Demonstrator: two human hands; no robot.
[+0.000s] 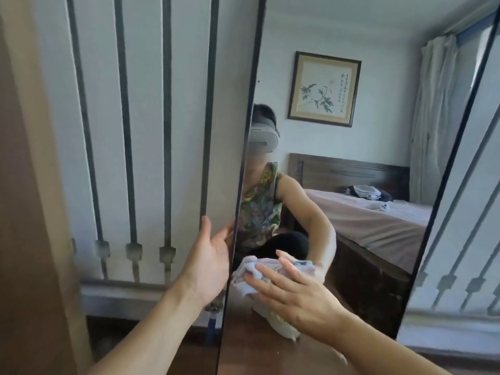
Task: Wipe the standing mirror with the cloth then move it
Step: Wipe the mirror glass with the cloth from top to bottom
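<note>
**A:** Item: standing mirror [324,147]. Position?
**B:** Near, upright, long axis vertical.
**A:** Hands?
**B:** Left hand [213,255] curls round its left edge, low down. Right hand [295,288], fingers straight and spread, presses the cloth [251,269] onto the lower glass, just right of that edge.

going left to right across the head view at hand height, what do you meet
wall bars → left hand → cloth → right hand → right edge of the mirror
</note>
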